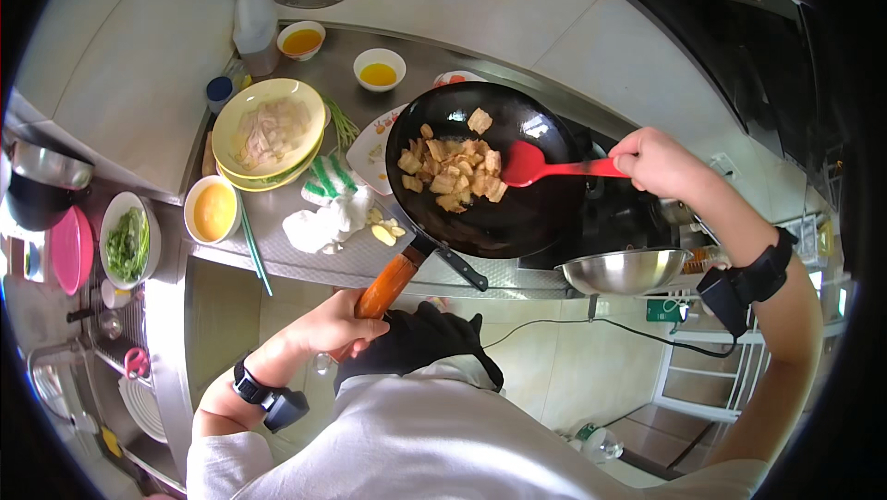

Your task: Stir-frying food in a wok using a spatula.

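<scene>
My left hand (pixel 337 323) grips the orange wooden handle (pixel 389 286) of a black wok (pixel 478 233). Browned meat slices (pixel 454 171) lie heaped in the wok's left half, with one piece apart near the far side. In my right hand (pixel 655 160) is the handle of a red spatula (pixel 528 164). Its broad head rests in the wok, against the right edge of the meat. Under the wok's near rim a black-handled knife (pixel 464 271) lies on the counter, its blade mostly hidden. Peeled garlic cloves (pixel 385 228) sit left of the wok handle.
Left of the wok are a cloth (pixel 329 212), a yellow plate of sliced pale food (pixel 271 129), a bowl of yellow liquid (pixel 213 209) and green chopsticks (pixel 254 247). Two small bowls (pixel 379 70) stand behind. A steel bowl (pixel 624 271) sits at the counter's right front edge.
</scene>
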The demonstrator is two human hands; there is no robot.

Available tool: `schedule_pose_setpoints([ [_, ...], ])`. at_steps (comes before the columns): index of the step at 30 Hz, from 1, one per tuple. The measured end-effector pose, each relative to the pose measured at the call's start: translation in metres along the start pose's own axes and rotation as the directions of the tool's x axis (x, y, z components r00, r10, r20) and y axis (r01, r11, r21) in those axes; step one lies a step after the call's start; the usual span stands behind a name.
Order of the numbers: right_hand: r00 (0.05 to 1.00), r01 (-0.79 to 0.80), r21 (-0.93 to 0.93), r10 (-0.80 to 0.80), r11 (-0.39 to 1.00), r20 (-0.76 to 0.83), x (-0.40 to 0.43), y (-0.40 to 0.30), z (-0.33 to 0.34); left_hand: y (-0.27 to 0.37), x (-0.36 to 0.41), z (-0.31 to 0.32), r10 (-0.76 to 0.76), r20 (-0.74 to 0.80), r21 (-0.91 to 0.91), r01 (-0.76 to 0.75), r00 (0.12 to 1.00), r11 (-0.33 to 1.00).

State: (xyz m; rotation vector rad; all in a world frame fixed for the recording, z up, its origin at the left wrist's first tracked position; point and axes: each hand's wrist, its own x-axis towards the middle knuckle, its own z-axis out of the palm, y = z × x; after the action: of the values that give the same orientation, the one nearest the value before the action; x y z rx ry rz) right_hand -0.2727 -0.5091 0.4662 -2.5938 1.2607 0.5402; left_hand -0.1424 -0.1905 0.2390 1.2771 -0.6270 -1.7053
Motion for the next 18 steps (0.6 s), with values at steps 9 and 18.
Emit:
schedule_pose_setpoints([
  [9,0.951,0.123,-0.276,-0.193,0.953,-0.241,-0.034,-0.028,0.008,0.013,-0.007,-0.052,-0.060,0.203,-0.059,0.073,0.977,0.996],
  [18,0.940,0.190,-0.487,-0.301,0.853,-0.162,-0.018,-0.013,0.019,0.028,-0.002,-0.058,-0.104,0.181,-0.171,0.136,0.978,0.976],
])
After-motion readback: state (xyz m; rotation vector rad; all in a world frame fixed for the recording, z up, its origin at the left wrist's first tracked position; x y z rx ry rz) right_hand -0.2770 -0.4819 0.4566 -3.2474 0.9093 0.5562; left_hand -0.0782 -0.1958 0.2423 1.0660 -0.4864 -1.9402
